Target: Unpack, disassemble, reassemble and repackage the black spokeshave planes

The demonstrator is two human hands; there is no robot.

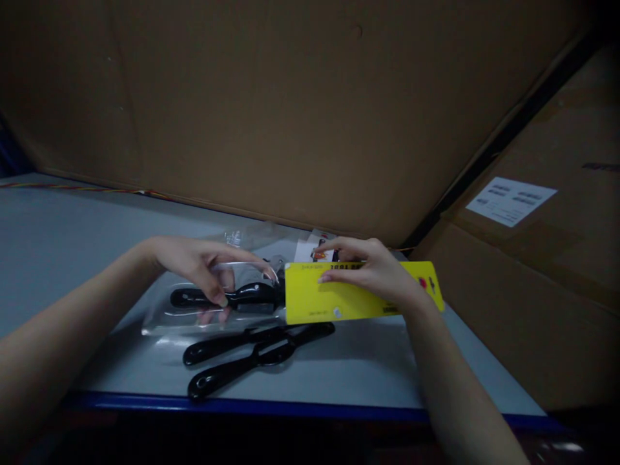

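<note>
Two fingers of the left hand point(198, 265) were curled well closed over a clear plastic blister tray point(165, 320), the thumb-side tip point(221, 301) coming down on a black-handled tool point(194, 298) seated in it; whether the contact was direct or through the plastic could not be told. The right hand point(372, 271) was partly closed, thumb point(325, 278) on the face of a yellow printed card point(339, 297) and fingers over its top edge, a pinch that seemed to keep the card level and clear of the tray. The card's left end overlapped the tray's right end, with little room between them. A second black-handled tool point(256, 352) lay loose just below the tray, its handles spread, on a grey table point(87, 258) with a blue front edge point(242, 405) — open room remained to the left. A printed paper insert point(310, 250) lay behind the hands, against a cardboard panel point(242, 110).
</note>
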